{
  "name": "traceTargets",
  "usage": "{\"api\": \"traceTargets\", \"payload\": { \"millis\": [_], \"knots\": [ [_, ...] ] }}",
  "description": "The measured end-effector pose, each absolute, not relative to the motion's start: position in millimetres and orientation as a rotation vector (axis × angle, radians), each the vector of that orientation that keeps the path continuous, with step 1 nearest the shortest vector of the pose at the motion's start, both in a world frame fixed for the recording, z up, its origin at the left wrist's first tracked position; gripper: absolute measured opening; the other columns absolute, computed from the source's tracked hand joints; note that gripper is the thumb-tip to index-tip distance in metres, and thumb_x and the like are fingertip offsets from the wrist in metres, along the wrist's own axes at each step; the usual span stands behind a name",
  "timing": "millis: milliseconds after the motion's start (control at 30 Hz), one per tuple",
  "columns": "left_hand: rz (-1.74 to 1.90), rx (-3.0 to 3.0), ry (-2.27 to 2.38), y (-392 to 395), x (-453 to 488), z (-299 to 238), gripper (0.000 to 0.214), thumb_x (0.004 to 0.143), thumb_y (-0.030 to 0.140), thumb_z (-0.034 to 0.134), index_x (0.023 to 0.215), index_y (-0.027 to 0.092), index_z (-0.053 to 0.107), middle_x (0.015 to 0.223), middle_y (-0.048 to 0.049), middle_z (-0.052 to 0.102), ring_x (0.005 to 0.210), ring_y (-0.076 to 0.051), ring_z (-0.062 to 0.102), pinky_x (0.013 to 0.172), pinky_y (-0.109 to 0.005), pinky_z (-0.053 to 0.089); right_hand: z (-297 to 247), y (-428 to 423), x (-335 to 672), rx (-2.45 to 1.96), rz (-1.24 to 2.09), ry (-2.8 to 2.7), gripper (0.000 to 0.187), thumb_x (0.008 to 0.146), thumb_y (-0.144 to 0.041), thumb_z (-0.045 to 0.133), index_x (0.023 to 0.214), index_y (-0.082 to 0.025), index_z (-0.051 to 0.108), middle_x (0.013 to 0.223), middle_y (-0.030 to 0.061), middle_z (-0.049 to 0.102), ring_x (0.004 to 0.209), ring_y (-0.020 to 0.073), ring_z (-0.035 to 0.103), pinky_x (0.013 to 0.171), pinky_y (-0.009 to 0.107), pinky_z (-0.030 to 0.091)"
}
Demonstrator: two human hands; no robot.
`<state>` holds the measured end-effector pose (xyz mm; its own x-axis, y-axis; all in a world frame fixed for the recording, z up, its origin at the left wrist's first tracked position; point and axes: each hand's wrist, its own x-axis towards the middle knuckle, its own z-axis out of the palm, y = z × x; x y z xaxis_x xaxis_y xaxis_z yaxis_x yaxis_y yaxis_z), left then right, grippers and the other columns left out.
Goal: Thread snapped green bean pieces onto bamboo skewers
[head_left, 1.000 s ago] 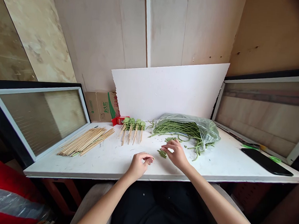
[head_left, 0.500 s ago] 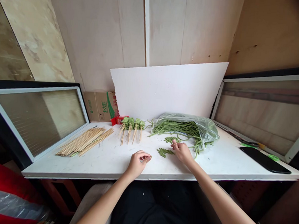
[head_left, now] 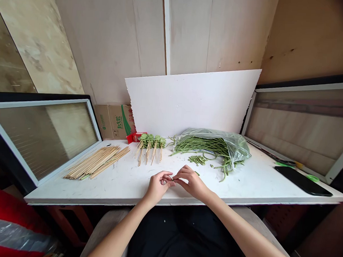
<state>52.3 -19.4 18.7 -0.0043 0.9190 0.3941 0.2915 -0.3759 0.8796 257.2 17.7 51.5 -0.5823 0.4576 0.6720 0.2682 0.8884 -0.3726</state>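
Note:
My left hand [head_left: 157, 186] and my right hand [head_left: 192, 184] meet over the front of the white table, fingertips nearly touching. Between them shows a tiny bit of green bean [head_left: 173, 179]; my right thumb and fingers pinch it. The left fingers are curled closed at the same spot, and what they hold is mostly hidden. Behind my right hand one end of a cut bean piece [head_left: 197, 173] peeks out; the row around it is covered. Farther back lies a small pile of cut bean bits [head_left: 197, 159].
A clear plastic bag [head_left: 239, 145] of long green beans [head_left: 202, 145] lies at the back right. Skewered beans [head_left: 152, 140] stand in the middle back, bare bamboo skewers [head_left: 96, 161] at left. A black phone [head_left: 302, 180] rests at right, and glazed frames flank the table [head_left: 122, 191].
My right hand has moved left and toward me, from the cut bean pieces to my left hand. The left hand has stayed almost in place.

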Motion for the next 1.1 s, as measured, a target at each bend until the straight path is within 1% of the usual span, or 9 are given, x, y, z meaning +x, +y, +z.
{"api": "traceTargets", "payload": {
  "millis": [100,200,367,533,667,867,967,1100],
  "knots": [
    [1.415,1.773,1.296,-19.8,50.8,19.8,0.037,0.079,0.041,0.085,0.107,0.018,0.078,0.093,-0.0086,0.077,0.082,-0.021,0.068,0.072,-0.03,0.05,49.4,23.4,261.0,-0.563,0.257,-2.133,0.023,0.102,-0.038,0.058,0.105,-0.025,0.077,0.089,0.01,0.072,0.09,0.0259,0.062,0.081,0.042,0.053],
    [1.465,1.852,1.358,-20.5,49.0,21.9,0.023,0.087,0.039,0.077,0.099,0.019,0.079,0.092,-0.0082,0.077,0.081,-0.02,0.067,0.072,-0.03,0.049,48.7,26.6,264.7,-0.608,0.244,-2.083,0.022,0.102,-0.037,0.059,0.104,-0.025,0.076,0.09,0.0092,0.072,0.09,0.0259,0.062,0.083,0.043,0.052],
    [1.533,1.965,1.369,-24.0,49.4,27.7,0.021,0.094,0.037,0.069,0.097,0.021,0.08,0.093,-0.0082,0.076,0.082,-0.02,0.066,0.072,-0.03,0.048,45.8,24.4,262.2,-0.59,0.261,-2.102,0.019,0.098,-0.039,0.065,0.104,-0.025,0.075,0.089,0.0081,0.073,0.09,0.0251,0.061,0.082,0.041,0.051],
    [1.525,2.047,1.31,-28.4,53.6,31.1,0.022,0.094,0.039,0.07,0.099,0.02,0.079,0.091,-0.0075,0.074,0.078,-0.018,0.062,0.07,-0.029,0.047,42.1,19.8,255.7,-0.555,0.246,-2.083,0.016,0.099,-0.035,0.064,0.104,-0.025,0.076,0.085,0.0075,0.072,0.087,0.0244,0.06,0.078,0.039,0.052],
    [1.531,2.067,1.27,-29.5,55.3,30.3,0.022,0.096,0.039,0.068,0.098,0.019,0.078,0.088,-0.0064,0.073,0.073,-0.016,0.058,0.071,-0.028,0.048,41.8,16.1,252.6,-0.523,0.258,-2.051,0.013,0.098,-0.032,0.066,0.106,-0.025,0.074,0.086,0.0069,0.072,0.087,0.0243,0.061,0.078,0.038,0.052],
    [1.53,2.071,1.263,-27.6,53.3,28.6,0.026,0.095,0.041,0.069,0.095,0.018,0.078,0.083,-0.0071,0.071,0.071,-0.017,0.059,0.068,-0.028,0.049,42.7,13.9,251.1,-0.505,0.282,-2.063,0.009,0.099,-0.028,0.065,0.102,-0.026,0.073,0.086,0.0062,0.071,0.086,0.0239,0.06,0.077,0.038,0.051],
    [1.523,2.098,1.244,-28.2,53.6,29.3,0.022,0.095,0.038,0.07,0.094,0.018,0.078,0.085,-0.0073,0.072,0.073,-0.018,0.063,0.07,-0.028,0.049,42.3,12.9,250.7,-0.501,0.27,-2.068,0.011,0.099,-0.021,0.061,0.101,-0.025,0.071,0.086,0.0063,0.07,0.088,0.0239,0.057,0.078,0.038,0.05],
    [1.506,2.182,1.257,-31.4,57.7,29.6,0.015,0.094,0.03,0.071,0.086,0.02,0.078,0.082,-0.006,0.073,0.077,-0.019,0.065,0.076,-0.03,0.048,41.6,11.1,250.2,-0.489,0.263,-2.083,0.022,0.095,-0.007,0.054,0.095,-0.023,0.068,0.086,0.0065,0.067,0.089,0.0241,0.054,0.079,0.038,0.048]
  ]
}}
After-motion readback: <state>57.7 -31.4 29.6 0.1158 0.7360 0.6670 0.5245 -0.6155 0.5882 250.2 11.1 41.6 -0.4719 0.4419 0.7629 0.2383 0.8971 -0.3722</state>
